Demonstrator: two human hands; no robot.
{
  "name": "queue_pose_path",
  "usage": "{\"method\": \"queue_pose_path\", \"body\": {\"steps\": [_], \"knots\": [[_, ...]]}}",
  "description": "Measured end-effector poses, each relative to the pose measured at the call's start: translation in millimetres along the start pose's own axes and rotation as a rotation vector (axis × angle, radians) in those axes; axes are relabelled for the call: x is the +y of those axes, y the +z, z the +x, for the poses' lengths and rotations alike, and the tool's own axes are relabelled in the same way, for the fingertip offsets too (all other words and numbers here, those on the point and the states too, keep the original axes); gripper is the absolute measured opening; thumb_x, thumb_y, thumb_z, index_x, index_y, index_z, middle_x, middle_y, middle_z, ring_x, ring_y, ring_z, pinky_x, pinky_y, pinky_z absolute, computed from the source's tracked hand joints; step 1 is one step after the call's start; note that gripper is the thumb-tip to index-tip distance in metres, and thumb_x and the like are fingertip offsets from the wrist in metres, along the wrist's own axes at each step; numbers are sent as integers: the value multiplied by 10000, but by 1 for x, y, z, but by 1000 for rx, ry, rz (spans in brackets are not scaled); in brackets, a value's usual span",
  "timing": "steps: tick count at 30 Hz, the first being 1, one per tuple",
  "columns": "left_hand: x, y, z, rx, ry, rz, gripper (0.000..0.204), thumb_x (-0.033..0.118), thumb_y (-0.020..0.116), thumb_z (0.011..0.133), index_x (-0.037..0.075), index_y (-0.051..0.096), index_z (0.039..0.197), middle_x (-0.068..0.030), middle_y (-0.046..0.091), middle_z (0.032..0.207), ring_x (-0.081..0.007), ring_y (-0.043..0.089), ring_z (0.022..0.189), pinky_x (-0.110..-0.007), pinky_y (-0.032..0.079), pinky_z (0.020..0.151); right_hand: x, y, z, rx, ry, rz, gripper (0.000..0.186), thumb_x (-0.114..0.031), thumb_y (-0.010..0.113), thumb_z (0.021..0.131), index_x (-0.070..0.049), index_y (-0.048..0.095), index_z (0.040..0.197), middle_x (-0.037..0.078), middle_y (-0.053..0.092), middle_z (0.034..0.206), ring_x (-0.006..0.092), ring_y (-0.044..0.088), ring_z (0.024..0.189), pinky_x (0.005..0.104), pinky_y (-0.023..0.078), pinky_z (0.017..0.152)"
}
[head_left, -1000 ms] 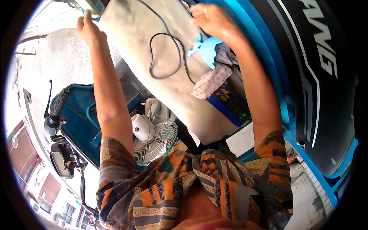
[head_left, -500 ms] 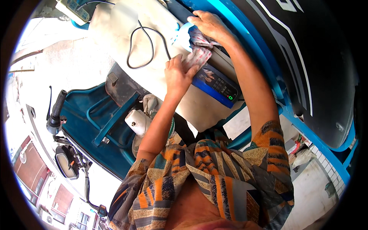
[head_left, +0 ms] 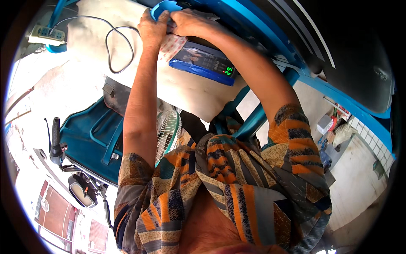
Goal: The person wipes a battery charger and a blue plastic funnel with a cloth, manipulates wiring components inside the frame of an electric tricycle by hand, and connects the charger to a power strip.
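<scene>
At the top, my left hand point(head_left: 153, 28) has its fingers closed on a light-blue object point(head_left: 165, 6) with a curved rim. My right hand point(head_left: 186, 23) is beside it, fingers bent against the same spot; what they grip is hidden. A pink-patterned cloth point(head_left: 171, 45) hangs just below both hands. Under that lies a dark, blue-edged electronic device point(head_left: 201, 63) with lit green digits, on a creased cream sheet point(head_left: 203, 95). A looped black cable point(head_left: 131, 57) runs across the sheet near my left arm.
A power strip point(head_left: 46, 34) sits at upper left. Below the sheet are a caged fan point(head_left: 167, 131) and a teal vehicle body point(head_left: 82, 137) with handlebar point(head_left: 56, 137) and mirror point(head_left: 81, 190). A large black panel with blue frame point(head_left: 347, 55) borders the right.
My left hand has moved from the upper left across to the light-blue object, joining my right hand. The view has shifted, exposing the power strip and more of the device.
</scene>
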State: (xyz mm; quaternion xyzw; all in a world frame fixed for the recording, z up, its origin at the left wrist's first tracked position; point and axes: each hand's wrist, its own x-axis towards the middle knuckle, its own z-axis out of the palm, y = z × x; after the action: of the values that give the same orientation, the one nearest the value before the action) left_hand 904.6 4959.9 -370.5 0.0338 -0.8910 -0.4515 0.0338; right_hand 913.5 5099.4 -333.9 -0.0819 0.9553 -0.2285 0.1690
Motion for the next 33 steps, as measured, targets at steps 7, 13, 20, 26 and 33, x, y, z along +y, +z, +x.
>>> {"method": "queue_pose_path", "body": {"steps": [7, 13, 20, 26, 33], "knots": [[-12, -15, 20, 43, -112, -261, 311, 103, 475, 822, -32, 613, 1066, -211, 665, 873, -281, 638, 801, -346, 483, 766, 18, -4, 36, 358, -99, 214, 189, -187, 656, 790, -1, 659, 819, 121, 660, 696, 200, 640, 664, 378, 482, 573], [37, -68, 10, 130, -253, -598, 296, -7, 466, 795, -56, 587, 1061, -80, 622, 878, -141, 562, 745, -255, 456, 678, -28, -54, 7, 365, -138, 1153, 60, -37, 584, 773, -20, 628, 810, 40, 590, 623, 107, 550, 523, 264, 413, 443], [51, -106, -47, 302, -180, -669, 350, -36, 447, 781, -61, 574, 1107, -137, 630, 1013, -231, 617, 863, -327, 504, 764, -88, -95, -39, 381, -321, 1471, 126, -78, 580, 796, -14, 626, 894, 49, 598, 681, 117, 565, 585, 256, 451, 524], [48, -142, -133, 393, -121, -641, 357, 173, 492, 918, -10, 490, 1224, -118, 573, 1131, -211, 591, 964, -334, 495, 823, -176, -25, -74, 607, -503, 846, 114, -160, 628, 679, -57, 650, 724, 138, 628, 760, 313, 622, 725, 454, 476, 703], [76, -164, -249, 360, -263, -210, 263, 121, 453, 950, -71, 518, 1118, -105, 597, 1030, -155, 575, 920, -289, 488, 781, -173, 4, -164, 524, -851, 454, 270, -338, 640, 776, -72, 664, 736, 114, 595, 836, 254, 539, 870, 410, 361, 788]]}}
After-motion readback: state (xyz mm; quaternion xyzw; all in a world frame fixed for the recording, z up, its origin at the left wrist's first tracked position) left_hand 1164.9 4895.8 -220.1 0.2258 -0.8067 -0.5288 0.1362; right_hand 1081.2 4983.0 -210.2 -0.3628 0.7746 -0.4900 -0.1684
